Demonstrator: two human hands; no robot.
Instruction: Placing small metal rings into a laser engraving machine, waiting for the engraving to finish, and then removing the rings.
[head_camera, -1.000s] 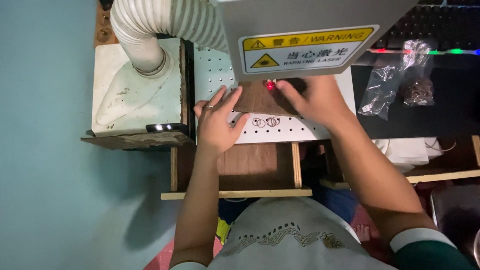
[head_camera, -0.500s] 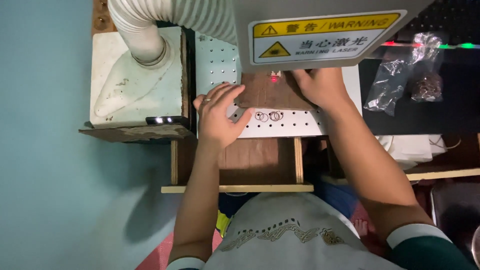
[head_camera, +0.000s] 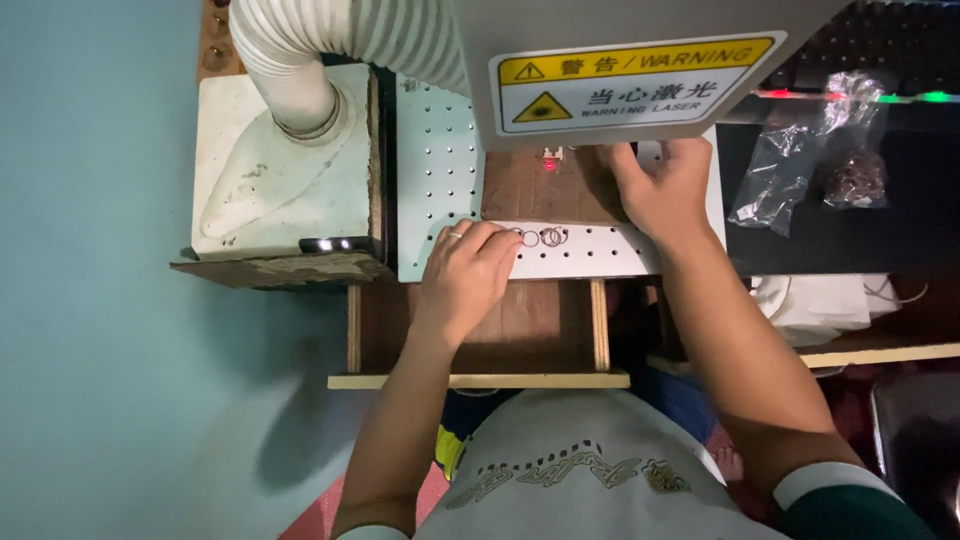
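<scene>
Since earlier, left hand (head_camera: 468, 275) slid toward small rings (head_camera: 541, 237), fingers loosely spread; right hand (head_camera: 662, 185) presses wooden block (head_camera: 545, 190). Picking one needs a pinch.

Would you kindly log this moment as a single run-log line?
left hand: fingertips beside small metal rings on perforated plate | right hand: resting on brown wooden block under laser head | red dot on block

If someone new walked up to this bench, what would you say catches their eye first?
Probably the yellow warning label on the grey machine head at top centre, with the ribbed white hose curving in from the upper left. Below it, the left hand rests beside small metal rings on the perforated plate, and the right hand steadies a wooden block.
</scene>
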